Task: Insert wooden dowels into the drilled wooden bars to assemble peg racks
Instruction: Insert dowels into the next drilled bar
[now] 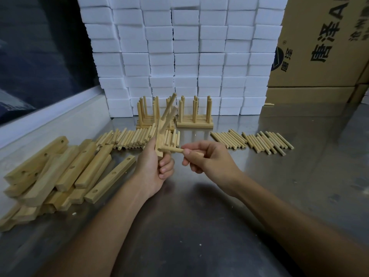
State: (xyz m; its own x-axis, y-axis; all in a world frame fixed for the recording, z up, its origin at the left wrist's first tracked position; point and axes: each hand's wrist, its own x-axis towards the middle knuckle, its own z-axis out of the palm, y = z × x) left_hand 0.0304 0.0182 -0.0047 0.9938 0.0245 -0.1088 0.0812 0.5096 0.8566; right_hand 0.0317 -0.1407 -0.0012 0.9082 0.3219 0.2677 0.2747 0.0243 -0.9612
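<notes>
The steel table (199, 226) carries everything. At its far edge stand finished peg racks (194, 116) against a wall of white foam blocks (179, 56), with a cardboard box (319, 47) at far right. A heap of drilled bars (60, 172) lies at near left, and loose dowels lie in rows at centre (129, 138) and to the right (253, 141).

The left hand (155, 168) grips a bar (159, 144) held above the table, its long axis running up and away from the person. Two dowels (168, 108) already seated in it jut up toward the far right.

The right hand (203, 158) pinches another dowel (171, 150) with fingers (187, 151) closed on its right end. The dowel lies roughly level, its left tip at the bar's lowest hole.

These parts look light, stiff and dry, not slippery. I judge a dowel is best held near its trailing end and kept square to the hole, or it may jam. The bar wants a firm grip close to the hole being filled.
</notes>
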